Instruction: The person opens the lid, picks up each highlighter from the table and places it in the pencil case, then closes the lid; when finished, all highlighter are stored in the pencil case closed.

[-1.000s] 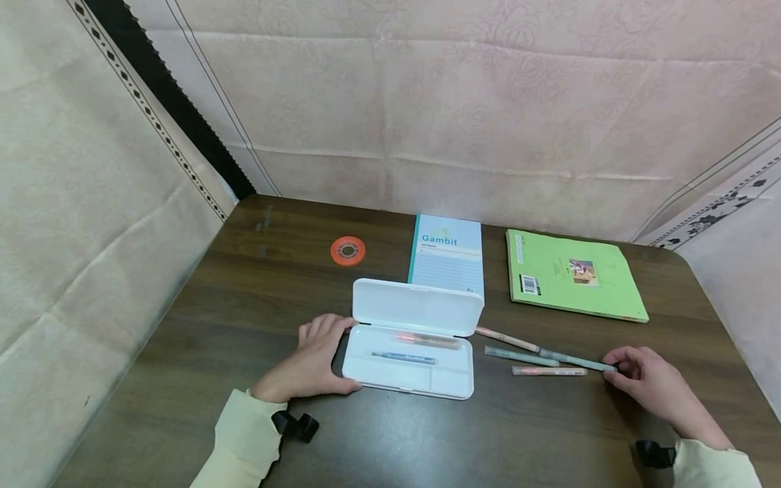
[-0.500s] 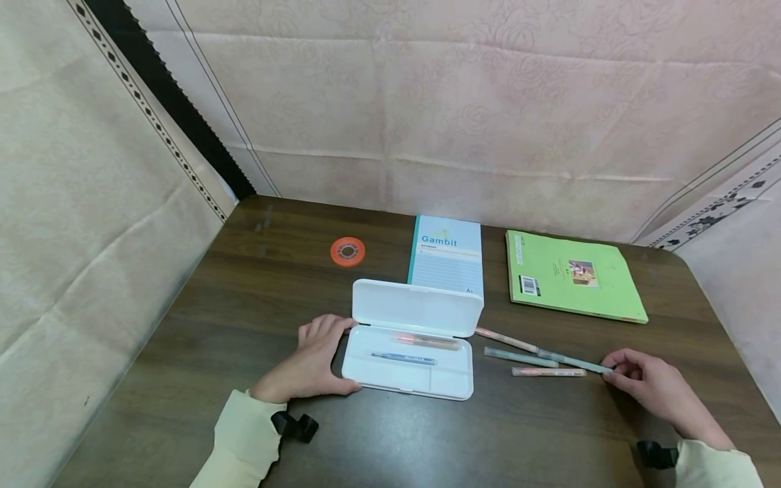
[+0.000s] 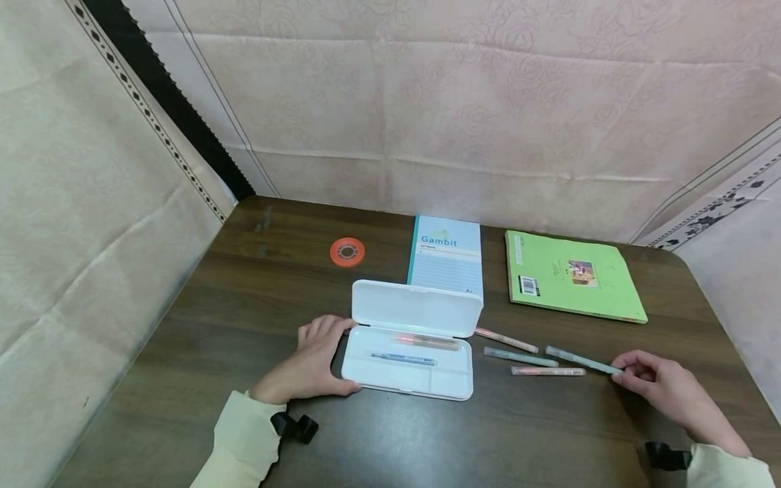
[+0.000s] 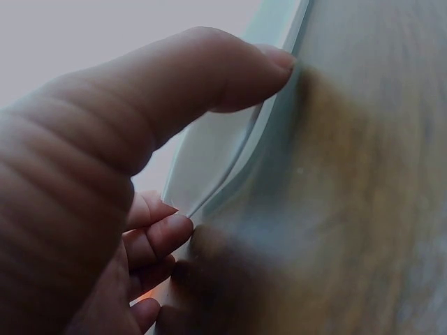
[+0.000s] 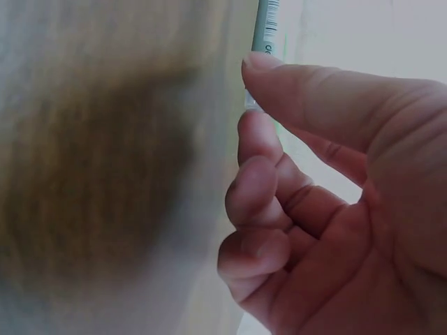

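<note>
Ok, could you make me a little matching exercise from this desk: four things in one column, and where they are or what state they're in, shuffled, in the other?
Column one
1. white case
2. orange disc
3. green book
4. right hand

Column two
A. pinching one end of a bluish-green pen
B. lying flat, showing a barcode
C. lid up, with two pens inside
D. on the desk, to the left of the Gambit notebook

Pairs: 1-C, 2-D, 3-B, 4-A
</note>
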